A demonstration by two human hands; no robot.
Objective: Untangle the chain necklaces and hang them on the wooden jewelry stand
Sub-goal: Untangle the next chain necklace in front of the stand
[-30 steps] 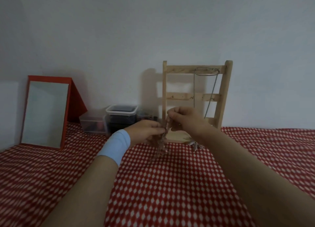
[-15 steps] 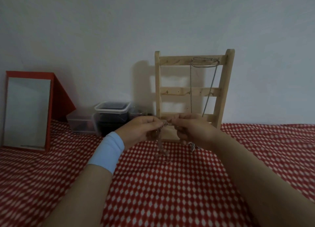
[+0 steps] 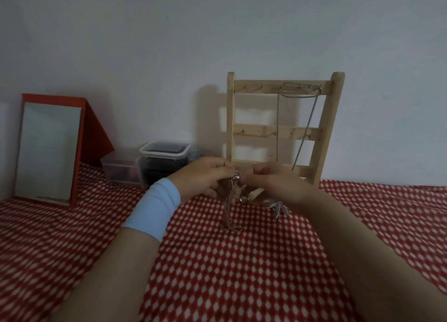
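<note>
A wooden jewelry stand leans against the wall, with one silver chain necklace draped from pegs on its top rail. In front of its base, my left hand and my right hand meet fingertip to fingertip, both pinching a tangled silver chain. That chain hangs down from my fingers to the red-and-white cloth. Another bunch of chain lies on the cloth under my right wrist. My left wrist wears a light blue band.
A red-framed mirror stands at the left. Two clear plastic boxes sit by the wall between the mirror and the stand. The wall is close behind everything.
Both hands have dropped slightly and now pinch the chain at one level, fingertips together. The view has shifted, so the stand appears more to the right.
</note>
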